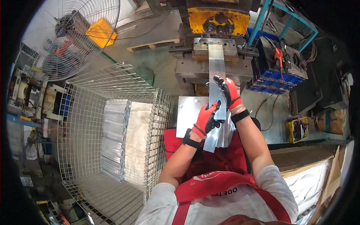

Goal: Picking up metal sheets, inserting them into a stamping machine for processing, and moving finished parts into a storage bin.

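A long, shiny metal strip [216,67] runs from the die [202,47] of the press back toward me. My right hand [230,92], in a red and black glove, is closed on the strip's right edge. Lower down, my left hand [207,118], gloved alike, is closed around the near part of the strip, its fingertips partly hidden. Several more metal strips [225,137] lie fanned out below my hands, over my red apron [221,157]. Beside them on the left is a flat metal sheet [185,112].
A wire cage [84,138] with stacked metal strips [113,131] stands at the left. A large fan [65,28] is at the far left. On the right, a blue crate [270,80] carries a red-handled tool [278,56]; a yellow basket [297,130] sits nearer.
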